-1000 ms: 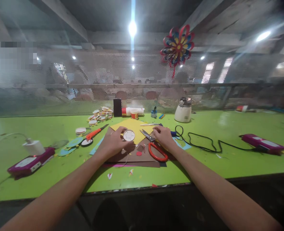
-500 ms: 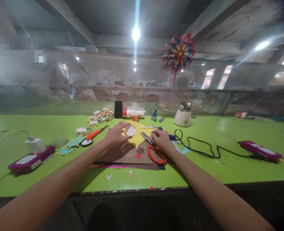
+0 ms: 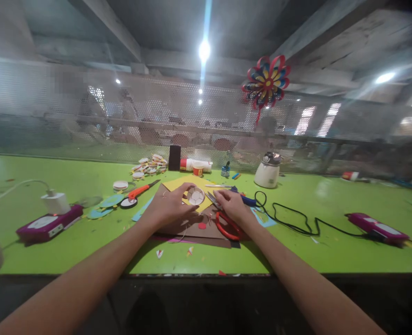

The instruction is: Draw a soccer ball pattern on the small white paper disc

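Note:
My left hand (image 3: pixel 172 204) grips a small round white disc (image 3: pixel 195 197) with a rim and dark lines like a football pattern, held between thumb and fingers above a yellow sheet (image 3: pixel 178 183). My right hand (image 3: pixel 232 204) is just right of the disc, its fingertips pinched together; what is between them, if anything, is too small to make out. Under that hand lie scissors with red handles (image 3: pixel 223 228), blades pointing toward the disc. Brown sheets (image 3: pixel 192 232) are stacked beneath, with a red paper circle (image 3: pixel 202 226) on top.
On the left are an orange-handled knife (image 3: pixel 138 191), blue paper discs (image 3: pixel 111 201) and a purple power strip (image 3: pixel 50 225). Finished-looking white discs (image 3: pixel 150 165) are heaped behind. A phone (image 3: pixel 174 157), a kettle-shaped bottle (image 3: pixel 267 171) and a black cord (image 3: pixel 289 223) lie farther off.
The disc in my left hand has shifted right and slightly down, nearer my right hand. My right hand has moved left, its fingertips now over the scissor blades.

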The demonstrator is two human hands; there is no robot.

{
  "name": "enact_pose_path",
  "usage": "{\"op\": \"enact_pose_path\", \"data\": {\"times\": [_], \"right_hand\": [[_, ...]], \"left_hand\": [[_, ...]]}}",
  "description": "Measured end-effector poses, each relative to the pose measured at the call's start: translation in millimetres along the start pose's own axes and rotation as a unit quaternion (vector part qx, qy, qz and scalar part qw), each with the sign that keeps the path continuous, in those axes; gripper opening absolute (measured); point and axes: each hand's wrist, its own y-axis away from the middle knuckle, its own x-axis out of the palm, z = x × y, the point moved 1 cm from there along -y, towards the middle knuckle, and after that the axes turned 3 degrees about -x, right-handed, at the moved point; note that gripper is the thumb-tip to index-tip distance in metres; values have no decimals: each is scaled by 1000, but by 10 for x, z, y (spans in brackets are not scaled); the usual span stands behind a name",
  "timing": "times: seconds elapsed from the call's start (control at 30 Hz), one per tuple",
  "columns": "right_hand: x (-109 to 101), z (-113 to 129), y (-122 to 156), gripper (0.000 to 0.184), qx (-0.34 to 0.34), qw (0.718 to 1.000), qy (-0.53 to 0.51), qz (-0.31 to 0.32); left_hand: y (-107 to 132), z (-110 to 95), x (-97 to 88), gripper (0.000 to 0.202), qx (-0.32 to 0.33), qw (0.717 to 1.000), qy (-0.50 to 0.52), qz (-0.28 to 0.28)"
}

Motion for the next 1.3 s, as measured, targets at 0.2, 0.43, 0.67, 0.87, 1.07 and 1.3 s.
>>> {"op": "enact_pose_path", "data": {"times": [0.2, 0.43, 0.67, 0.87, 1.07, 1.3], "right_hand": [[87, 167, 93, 28, -29, 997, -13, 65], [104, 193, 104, 29, -21, 995, -27, 89], [81, 185, 90, 30, 5, 995, -43, 89], [68, 164, 86, 30, 32, 993, -57, 98], [88, 140, 80, 30, 40, 988, -87, 118], [67, 151, 93, 30, 30, 984, -112, 138]], "left_hand": [[43, -77, 27, 51, 1, 999, -32, -8], [88, -154, 2, 50, 0, 999, -52, -5], [57, -120, -28, 56, 5, 999, -47, 7], [40, -54, -12, 59, -4, 999, -47, 14], [43, -52, -16, 52, 2, 999, -46, 18], [40, -1, -3, 50, 8, 999, -35, 28]]}}
